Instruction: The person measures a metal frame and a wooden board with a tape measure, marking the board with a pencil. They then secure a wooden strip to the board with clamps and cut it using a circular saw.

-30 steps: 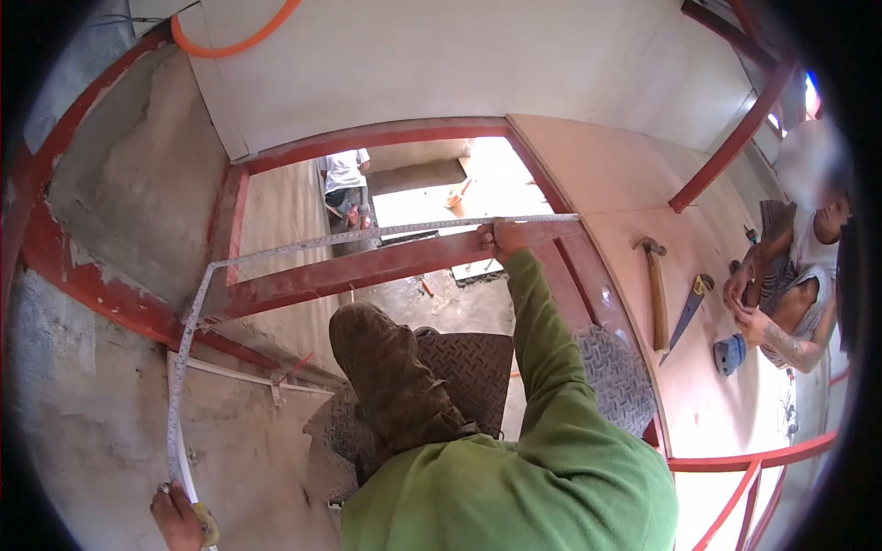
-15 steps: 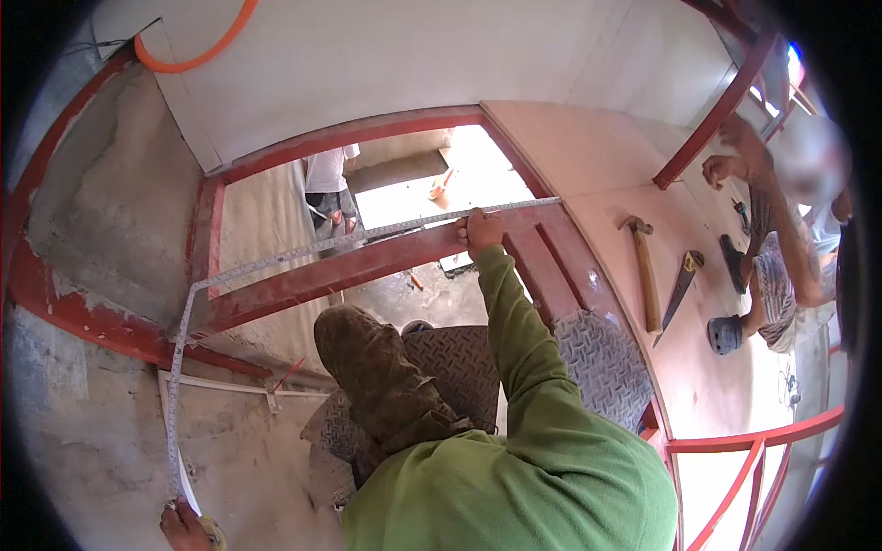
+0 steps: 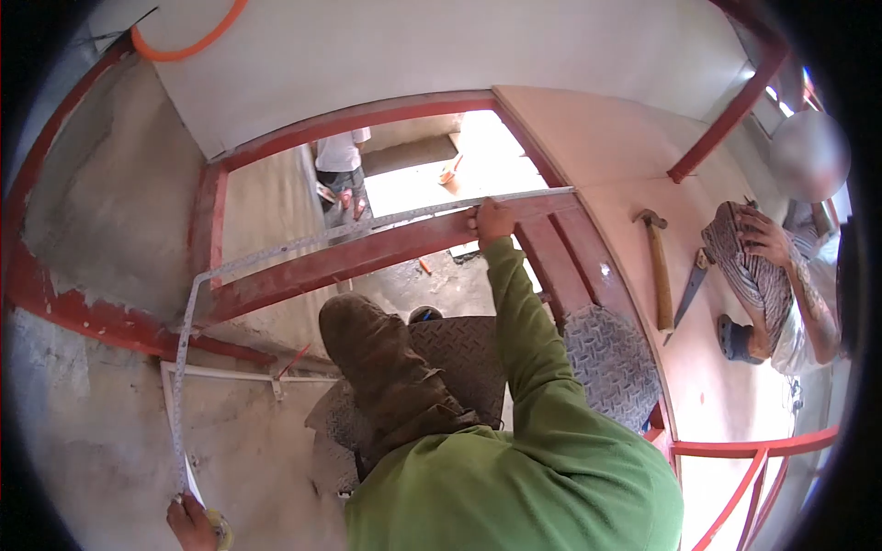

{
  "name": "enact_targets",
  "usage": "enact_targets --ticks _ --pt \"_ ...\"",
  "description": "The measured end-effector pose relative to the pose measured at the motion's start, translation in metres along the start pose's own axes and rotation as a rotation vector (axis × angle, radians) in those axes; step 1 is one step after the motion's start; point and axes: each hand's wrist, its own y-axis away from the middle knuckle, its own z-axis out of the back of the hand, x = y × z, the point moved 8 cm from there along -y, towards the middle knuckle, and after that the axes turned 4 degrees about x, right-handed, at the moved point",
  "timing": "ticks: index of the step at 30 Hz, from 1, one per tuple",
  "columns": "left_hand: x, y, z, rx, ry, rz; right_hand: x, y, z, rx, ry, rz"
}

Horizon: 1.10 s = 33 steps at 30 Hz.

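Note:
A tape measure blade (image 3: 395, 218) runs along the red steel beam (image 3: 349, 266), bends at the beam's left end and drops toward the lower left. There my left hand (image 3: 191, 522) is closed on the yellowish tape measure case (image 3: 219, 529). My right hand (image 3: 493, 221) is closed at the right part of the beam, pressing the blade against it. The blade's tip reaches the edge of the plywood floor (image 3: 625, 216).
A hammer (image 3: 661, 275) and a handsaw (image 3: 689, 296) lie on the plywood. A co-worker (image 3: 781, 266) crouches at the right. Another person (image 3: 341, 165) stands below the opening. Red railing (image 3: 753, 448) curves at the lower right.
The view has shifted slightly. The co-worker at right has lowered a raised hand onto the knee. Both my hands keep their hold on the tape.

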Motion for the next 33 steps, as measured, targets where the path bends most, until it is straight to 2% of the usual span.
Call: enact_targets --ticks 2,4,6,7,8,10,11,13,14,16,17,19,20,22,23,25,26,28,29,31,32,33 --pt "-0.036 0.009 0.013 -0.065 0.017 -0.015 0.003 0.006 0.001 -0.051 -0.042 -0.048" --pt "-0.048 0.008 0.019 -0.046 -0.037 0.014 -0.001 0.002 0.004 -0.062 -0.045 -0.006" --pt "-0.054 0.007 0.018 0.057 -0.034 0.086 0.000 0.006 0.007 -0.123 -0.034 0.014" --pt "-0.059 0.014 0.026 -0.066 -0.024 0.096 0.002 0.009 0.007 -0.151 -0.059 0.035" --pt "-0.057 0.016 0.027 -0.068 -0.027 0.099 -0.003 0.009 0.006 -0.148 -0.061 0.032" --pt "-0.055 0.015 0.027 -0.099 -0.028 0.020 -0.010 0.006 0.003 0.002 -0.397 0.000" --pt "-0.039 0.009 0.020 -0.053 -0.011 0.016 0.000 0.013 0.005 -0.126 -0.148 0.062" --pt "-0.017 0.006 0.014 -0.093 -0.031 -0.045 -0.001 0.008 0.009 -0.146 -0.045 0.117" --pt "-0.011 0.000 0.009 0.031 -0.117 -0.101 0.011 0.020 0.004 -0.146 -0.081 0.089" --pt "-0.062 0.010 0.025 0.050 -0.113 -0.108 0.008 0.015 0.007 -0.175 -0.152 0.133" --pt "-0.060 0.006 0.023 0.048 -0.111 -0.126 0.011 0.020 0.005 -0.161 -0.154 0.129" --pt "-0.061 0.010 0.009 0.014 -0.573 -0.442 0.013 0.023 0.002 -0.159 -0.138 0.136" --pt "-0.050 0.009 0.004 0.010 -0.573 -0.447 0.013 0.023 0.003 -0.163 -0.142 0.139" --pt "-0.056 0.015 0.010 -0.160 -0.497 -0.614 0.014 0.024 0.002 -0.156 -0.168 0.132" --pt "-0.051 0.015 0.009 -0.161 -0.498 -0.614 0.014 0.024 0.002 -0.156 -0.169 0.133" --pt "-0.039 0.002 0.006 0.066 -0.396 -0.346 0.016 0.026 0.002 -0.159 -0.141 0.099" --pt "-0.045 0.004 0.009 0.066 -0.396 -0.346 0.016 0.027 0.002 -0.159 -0.141 0.100" --pt "-0.044 0.004 0.015 0.147 -0.181 -0.092 0.017 0.028 0.001 -0.160 -0.142 0.113" --pt "-0.037 0.005 0.012 0.147 -0.181 -0.091 0.016 0.028 0.001 -0.159 -0.142 0.113" --pt "-0.053 0.015 0.013 -0.009 -0.476 -0.395 0.018 0.028 0.002 -0.152 -0.117 0.152" --pt "-0.051 0.016 0.013 -0.009 -0.475 -0.397 0.017 0.027 0.003 -0.154 -0.117 0.154" --pt "-0.058 0.014 0.021 0.027 -0.366 -0.265 0.017 0.027 0.003 -0.159 -0.110 0.151"
